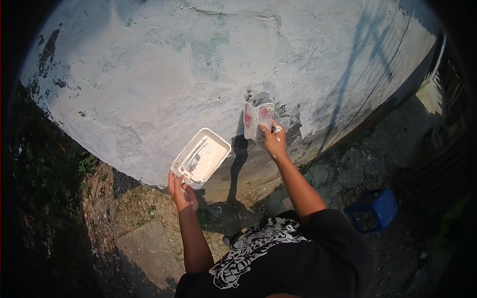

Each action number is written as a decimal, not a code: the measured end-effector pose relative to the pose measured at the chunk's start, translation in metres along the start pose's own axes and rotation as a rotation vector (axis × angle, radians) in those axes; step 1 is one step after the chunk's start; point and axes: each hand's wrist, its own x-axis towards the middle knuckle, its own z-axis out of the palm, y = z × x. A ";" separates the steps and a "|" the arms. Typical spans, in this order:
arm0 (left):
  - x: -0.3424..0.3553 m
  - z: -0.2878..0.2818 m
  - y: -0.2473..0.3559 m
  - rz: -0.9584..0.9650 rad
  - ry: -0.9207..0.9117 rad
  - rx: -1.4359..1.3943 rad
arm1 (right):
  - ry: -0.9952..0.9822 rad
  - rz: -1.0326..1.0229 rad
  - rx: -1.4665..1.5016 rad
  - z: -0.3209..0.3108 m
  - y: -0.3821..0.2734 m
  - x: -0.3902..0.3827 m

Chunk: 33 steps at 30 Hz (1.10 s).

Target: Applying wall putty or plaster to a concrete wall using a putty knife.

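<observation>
My left hand (183,192) is closed on the near end of a shallow white rectangular tray (222,137), held tilted in front of the wall. White paste (209,158) coats the tray's inside. In my right hand (276,141) is a flat, pale putty spreader (252,120) with pinkish-red patches, gripped by its right side. The spreader is up against the wall (149,94) at a dark, rough patch; whether its edge touches cannot be made out. Specks of white paste stick to my right hand's fingers. The wall is whitish, with uneven smears and faint green areas.
A blue plastic stool (382,206) stands on the ground to my right. A flat concrete slab (149,248) lies at the lower left, beside dry soil and leaves. Dark plants (44,164) border the wall's left end. Shadows fall across the wall.
</observation>
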 end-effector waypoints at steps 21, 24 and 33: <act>-0.024 0.064 -0.004 -0.065 -0.083 -0.096 | 0.035 -0.143 0.087 -0.001 -0.082 -0.049; -0.025 0.064 -0.001 -0.069 -0.056 -0.090 | -0.007 -0.203 0.071 0.003 -0.075 -0.053; -0.025 0.064 0.006 -0.027 -0.037 -0.067 | -0.197 -0.529 -0.195 0.015 -0.058 -0.063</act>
